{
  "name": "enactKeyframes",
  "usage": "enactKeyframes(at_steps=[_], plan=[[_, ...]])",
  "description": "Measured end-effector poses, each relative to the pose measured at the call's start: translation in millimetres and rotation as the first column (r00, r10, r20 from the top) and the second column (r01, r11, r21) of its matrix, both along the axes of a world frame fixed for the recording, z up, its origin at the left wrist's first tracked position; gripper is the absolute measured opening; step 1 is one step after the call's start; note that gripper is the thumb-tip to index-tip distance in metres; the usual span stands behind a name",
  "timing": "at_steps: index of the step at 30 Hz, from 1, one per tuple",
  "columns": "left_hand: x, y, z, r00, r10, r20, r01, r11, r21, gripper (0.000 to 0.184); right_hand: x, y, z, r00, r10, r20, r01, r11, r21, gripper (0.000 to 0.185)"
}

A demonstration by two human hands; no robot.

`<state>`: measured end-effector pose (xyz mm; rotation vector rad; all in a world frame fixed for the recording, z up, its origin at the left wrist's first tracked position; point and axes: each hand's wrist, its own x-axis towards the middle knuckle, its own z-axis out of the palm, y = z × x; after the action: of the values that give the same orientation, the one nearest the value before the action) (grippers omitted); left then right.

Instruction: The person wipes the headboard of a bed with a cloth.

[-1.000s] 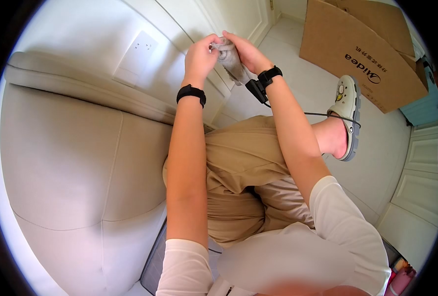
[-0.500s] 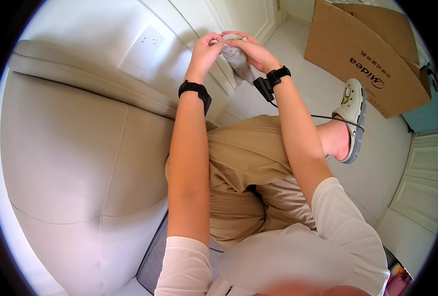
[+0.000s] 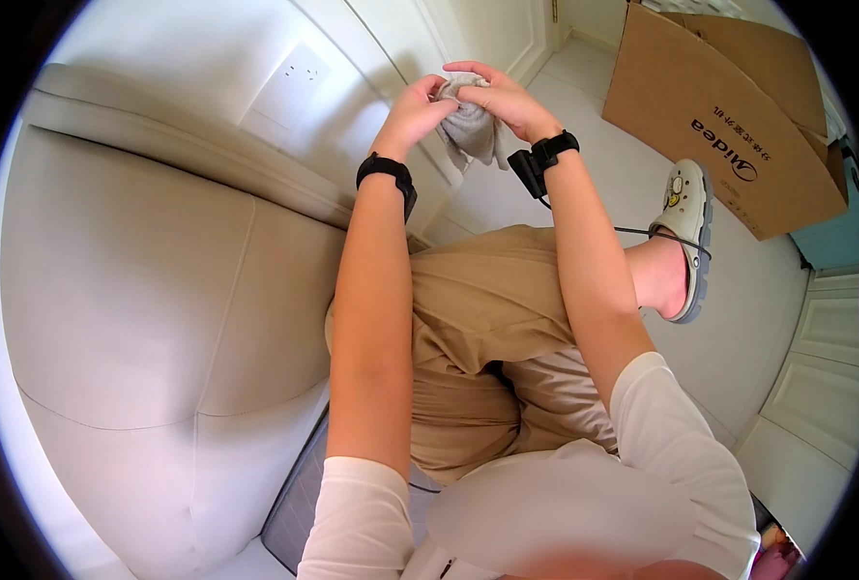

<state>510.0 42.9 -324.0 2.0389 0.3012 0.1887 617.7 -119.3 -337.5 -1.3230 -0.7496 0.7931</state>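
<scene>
A rumpled gray cloth, soft and bunched into folds, hangs between a person's two bare hands. The left hand is partly closed, its curled fingers and thumb gripping the cloth's near-left upper edge. The right hand is half open, thumb laid across the gathered fabric and fingers arched over its top. Black straps circle both wrists, and a boxy black device sits just below the right hand, beside the cloth. Left of the left hand, a flat white wall socket sits above smooth, seamed beige upholstery. Well to the right of the right hand stands a brown corrugated carton; below it is a pale, chunky-soled clog.
</scene>
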Motion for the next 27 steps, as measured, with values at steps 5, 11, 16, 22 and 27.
enactKeyframes(at_steps=[5, 11, 16, 22, 27], plan=[[-2, 3, 0, 0.997, 0.049, 0.055, -0.05, 0.999, 0.012, 0.026, 1, 6, -6, 0.989, -0.037, 0.146, 0.045, 0.998, -0.052, 0.057], [2, 6, -5, 0.995, 0.08, 0.059, -0.082, 0.996, 0.044, 0.023, -2, 16, -12, 0.914, -0.168, 0.37, 0.198, 0.979, -0.046, 0.05], [3, 3, 2, 0.995, 0.099, 0.023, -0.1, 0.993, 0.062, 0.026, -2, 20, -23, 0.758, -0.293, 0.582, 0.342, 0.939, 0.027, 0.04], [3, 0, 12, 0.976, 0.161, -0.143, -0.184, 0.97, -0.16, 0.035, -10, 20, -22, 0.538, -0.4, 0.742, 0.476, 0.87, 0.124, 0.029], [1, 2, 12, 0.961, 0.228, -0.159, -0.27, 0.903, -0.334, 0.038, -10, 24, -27, 0.508, -0.483, 0.713, 0.544, 0.822, 0.168, 0.025]])
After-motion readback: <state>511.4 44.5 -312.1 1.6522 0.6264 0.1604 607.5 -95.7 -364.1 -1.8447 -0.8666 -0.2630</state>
